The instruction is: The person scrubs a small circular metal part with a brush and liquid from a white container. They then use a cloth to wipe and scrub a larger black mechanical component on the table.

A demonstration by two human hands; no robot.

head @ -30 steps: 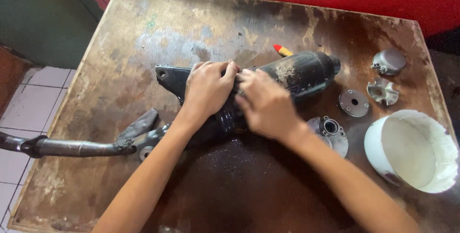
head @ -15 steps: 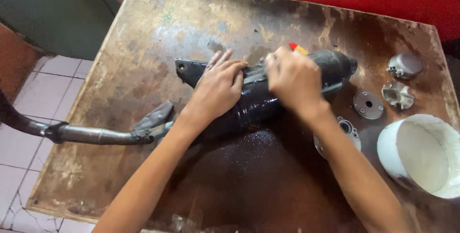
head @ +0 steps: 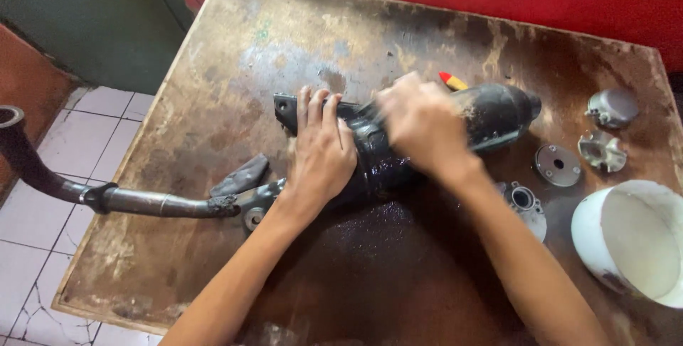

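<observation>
A black, wet-looking motorcycle exhaust muffler (head: 491, 114) lies across a worn brown wooden table (head: 284, 40). Its grey header pipe (head: 142, 202) runs off the table's left edge and curves upward. My left hand (head: 321, 154) presses flat on the muffler's left part, fingers spread toward the black bracket end (head: 287, 108). My right hand (head: 420, 124) is blurred over the middle of the muffler, fingers curled against its top; whether it holds a small rubbing piece is hidden.
A red-and-yellow tip (head: 452, 80) pokes out behind the muffler. Metal parts lie to the right: a round cover (head: 612, 107), an impeller-like piece (head: 602, 151), a disc (head: 557, 164) and a housing (head: 525, 203). A white bowl (head: 629, 239) stands at the right edge. Dark wet patch (head: 363, 246) below the muffler.
My right hand slid right along the muffler, then came back toward the middle. My left hand flattened, fingers now stretched out. The view shifted, so the table sits lower and further right.
</observation>
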